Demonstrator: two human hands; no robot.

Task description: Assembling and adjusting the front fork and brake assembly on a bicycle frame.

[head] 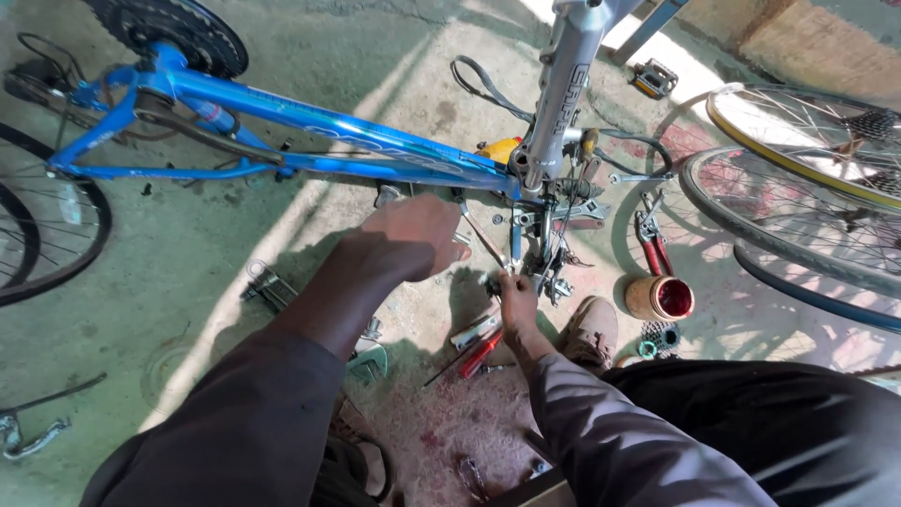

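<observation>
**Both hands at the brake assembly under a blue bicycle frame**

The blue bicycle frame (310, 127) lies on its side across the concrete floor (188, 253), its silver fork (563, 84) running toward 12 o'clock. Just below the fork sits a cluster of brake parts (549, 268). The right hand (516, 300) reaches up to the cluster's 8 o'clock edge, its grip pressed together, pinching a small metal piece too small to identify. The left hand (413, 235) hovers at the cluster's 9 o'clock, knuckles up; its fingers curl away from the camera, so I cannot tell whether the grip is spread or closed on anything.

A red-handled screwdriver (481, 352) lies at 6 o'clock from the right hand, red-handled pliers (650, 246) at 3 o'clock, with a round tin (660, 298) beside them. Loose wheels (798, 188) are cut off at the right edge, another wheel (47, 235) at the left.
</observation>
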